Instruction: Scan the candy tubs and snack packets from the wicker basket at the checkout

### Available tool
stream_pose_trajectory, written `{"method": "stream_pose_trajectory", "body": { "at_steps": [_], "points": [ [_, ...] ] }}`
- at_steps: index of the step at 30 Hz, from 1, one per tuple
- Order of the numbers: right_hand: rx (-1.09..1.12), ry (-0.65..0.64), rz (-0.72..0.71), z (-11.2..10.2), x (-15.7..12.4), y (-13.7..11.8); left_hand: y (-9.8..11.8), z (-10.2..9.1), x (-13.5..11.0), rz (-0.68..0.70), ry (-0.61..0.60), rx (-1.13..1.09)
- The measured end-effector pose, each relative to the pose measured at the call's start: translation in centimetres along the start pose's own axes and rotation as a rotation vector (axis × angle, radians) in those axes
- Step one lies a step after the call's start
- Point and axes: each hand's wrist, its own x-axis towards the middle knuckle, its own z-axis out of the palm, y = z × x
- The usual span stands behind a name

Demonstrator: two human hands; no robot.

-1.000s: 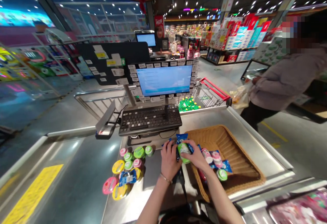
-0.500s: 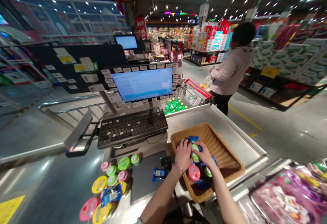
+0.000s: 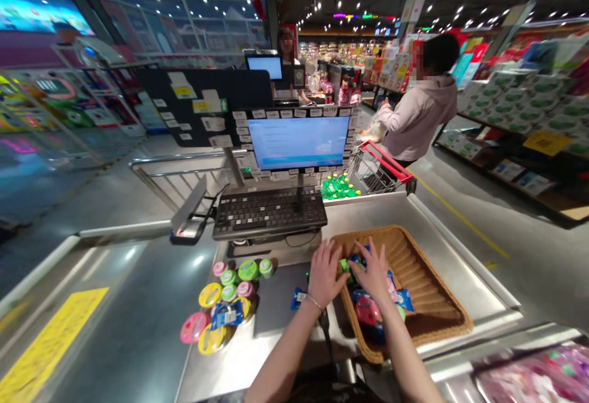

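My left hand (image 3: 324, 275) is open over the near left rim of the wicker basket (image 3: 426, 271), fingers spread, palm down. Inside the basket, my right hand (image 3: 372, 273) hovers over or touches the goods with its fingers apart; contact is hard to tell. Between the two hands shows a small green tub (image 3: 344, 265). Blue packets (image 3: 404, 300) and a pink-lidded tub (image 3: 368, 311) lie in the basket, partly covered by my right arm. Left of my left wrist, another blue packet (image 3: 297, 298) rests on a dark flat plate (image 3: 276, 311).
Several green, pink and yellow tubs (image 3: 210, 294) stand on the metal counter, a blue packet (image 3: 227, 314) on top. Behind are a keyboard (image 3: 269, 211) and a monitor (image 3: 299, 141). A person (image 3: 418, 115) stands beyond a cart (image 3: 386, 164) holding green bottles (image 3: 339, 187).
My hands have come apart from around the green tub, their fingers now spread. My left hand has shifted from inside the basket to its left rim. The view has turned left.
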Motion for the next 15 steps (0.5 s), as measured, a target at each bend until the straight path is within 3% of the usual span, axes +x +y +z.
{"method": "stream_pose_trajectory", "body": {
  "at_steps": [3,8,11,15],
  "points": [
    [0.080,-0.047,-0.191,2.5,0.0,-3.8,-3.0,-2.4,-2.6,-0.123,0.055,0.080],
    [0.298,-0.239,-0.353,9.4,-1.4,-9.9,-8.5,-6.2,-9.4,-0.398,0.119,0.229],
    [0.196,-0.440,-0.372,13.8,-2.8,-13.0,-10.7,-8.0,-13.9,-0.623,0.105,0.352],
    [0.062,-0.599,-0.364,19.1,-4.5,-16.2,-12.2,-9.3,-18.6,-0.862,0.028,0.460]
  ]
}}
